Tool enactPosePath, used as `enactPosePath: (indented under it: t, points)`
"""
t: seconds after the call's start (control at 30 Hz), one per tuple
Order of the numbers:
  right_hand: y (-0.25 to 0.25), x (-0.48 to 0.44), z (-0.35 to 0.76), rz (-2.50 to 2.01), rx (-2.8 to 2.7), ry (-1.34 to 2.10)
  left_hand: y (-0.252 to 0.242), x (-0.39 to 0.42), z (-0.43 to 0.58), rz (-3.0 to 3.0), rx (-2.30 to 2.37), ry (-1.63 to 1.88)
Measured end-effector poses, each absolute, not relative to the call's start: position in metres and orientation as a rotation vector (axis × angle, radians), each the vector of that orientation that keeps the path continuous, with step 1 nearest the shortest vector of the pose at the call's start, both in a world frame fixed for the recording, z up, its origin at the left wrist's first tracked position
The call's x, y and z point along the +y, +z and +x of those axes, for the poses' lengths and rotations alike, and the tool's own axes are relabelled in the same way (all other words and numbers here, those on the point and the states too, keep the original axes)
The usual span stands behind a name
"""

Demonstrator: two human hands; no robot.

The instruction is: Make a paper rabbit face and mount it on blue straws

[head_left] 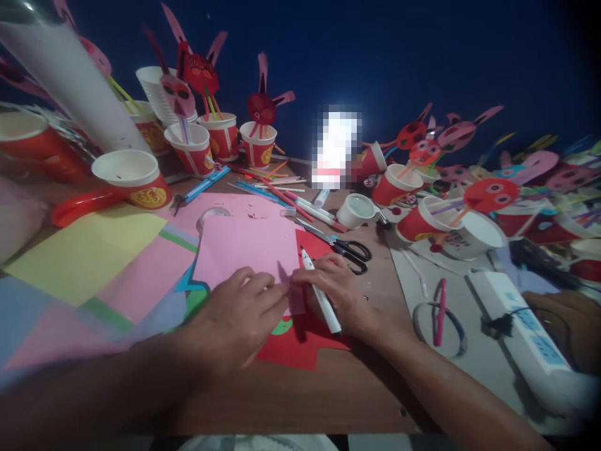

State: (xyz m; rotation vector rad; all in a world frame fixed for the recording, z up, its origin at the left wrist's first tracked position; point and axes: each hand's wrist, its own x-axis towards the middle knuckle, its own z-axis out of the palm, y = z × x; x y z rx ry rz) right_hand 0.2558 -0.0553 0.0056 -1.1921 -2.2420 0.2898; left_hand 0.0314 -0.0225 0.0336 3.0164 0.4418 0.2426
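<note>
My left hand (246, 310) rests on a sheet of pink paper (244, 244), its fingers bent and pressed together against the sheet. My right hand (335, 288) holds a white marker (323, 300) between its fingers, with the dark tip pointing up and away from me. The fingertips of both hands meet near the right part of the pink sheet; what lies under them is hidden. Red paper (293, 357) shows below the sheet, with a small green piece (283, 327) on it. Black-handled scissors (350, 248) lie just beyond my right hand.
Coloured sheets (89, 244) spread over the left side. Paper cups (258, 147) with paper animal heads stand at the back. A small white cup (355, 211) sits behind the scissors. A power strip (521, 319) lies right, near another person's hand (566, 319). Pens and sticks (263, 188) lie behind.
</note>
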Motion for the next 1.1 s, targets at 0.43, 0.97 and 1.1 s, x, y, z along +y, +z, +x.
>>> enactPosePath:
  t: [0.43,0.97,1.1]
  points:
    - [-0.002,-0.052,0.255,-1.223,-2.301,0.205,0.025,-0.063,0.030,2.928,0.708,-0.030]
    - [0.001,-0.057,0.254,-1.069,-2.380,0.185,0.020,-0.066,0.032,2.963,0.690,0.085]
    - [0.002,-0.056,0.254,-1.082,-2.380,0.194,0.026,-0.061,0.034,2.857,0.712,-0.006]
